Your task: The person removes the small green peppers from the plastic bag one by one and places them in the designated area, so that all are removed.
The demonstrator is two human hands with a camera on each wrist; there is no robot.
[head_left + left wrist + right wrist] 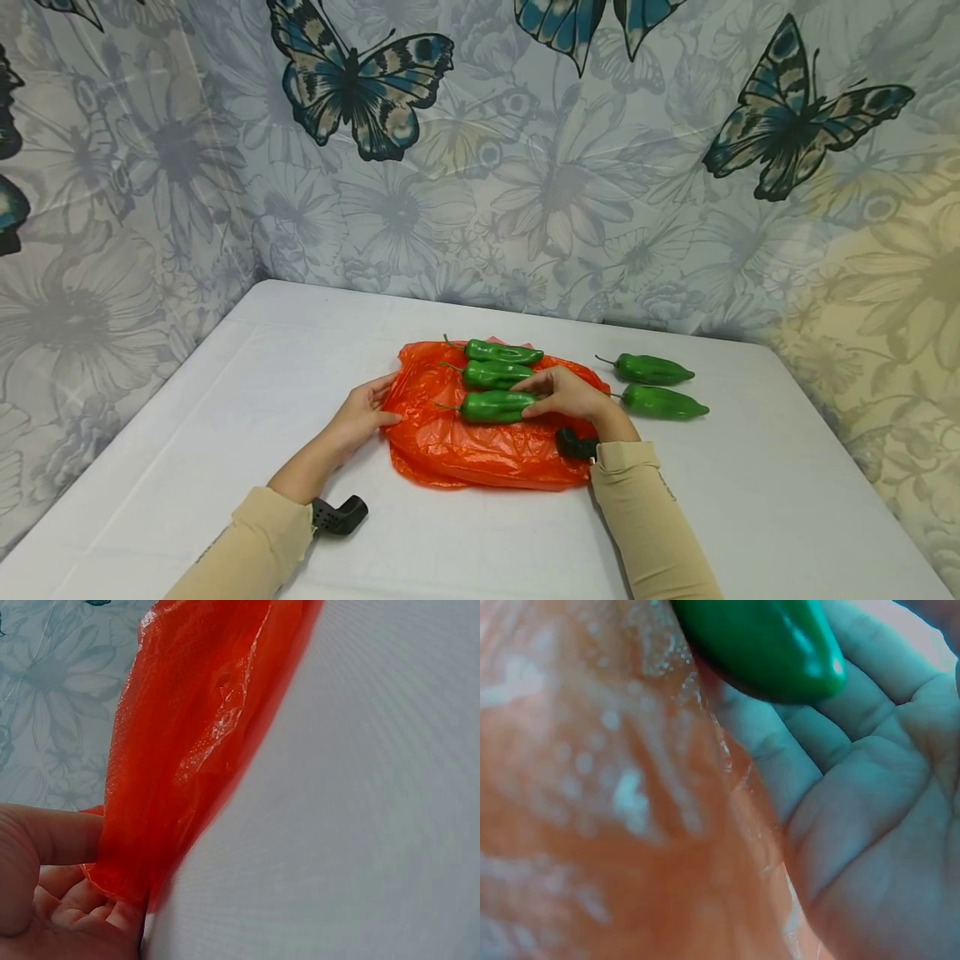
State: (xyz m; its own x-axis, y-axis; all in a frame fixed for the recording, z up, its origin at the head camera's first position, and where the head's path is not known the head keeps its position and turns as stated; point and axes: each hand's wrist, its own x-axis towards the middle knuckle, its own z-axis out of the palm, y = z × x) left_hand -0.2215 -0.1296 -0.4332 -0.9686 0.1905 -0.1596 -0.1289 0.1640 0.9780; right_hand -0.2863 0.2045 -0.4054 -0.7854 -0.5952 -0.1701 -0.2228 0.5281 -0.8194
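A red plastic bag (480, 454) lies spread on the table, crinkled and shiny. Three long green peppers lie across it in a row: a far pepper (504, 352), a middle pepper (495, 374) and a near pepper (495, 407), stems to the left. At the bag's left edge my left hand (366, 410) pinches the plastic; in the left wrist view the red plastic (187, 735) passes between thumb and fingers. My right hand (566, 393) holds the near pepper by its right end. The right wrist view shows that pepper's tip (780, 660) against the fingers.
Two more green peppers, one farther back (652, 368) and one nearer (663, 402), lie on the white-covered table (750, 500) right of the bag. A patterned wall with butterflies (806, 117) rises behind the table. Black wrist cameras (341, 515) stick out from both wrists.
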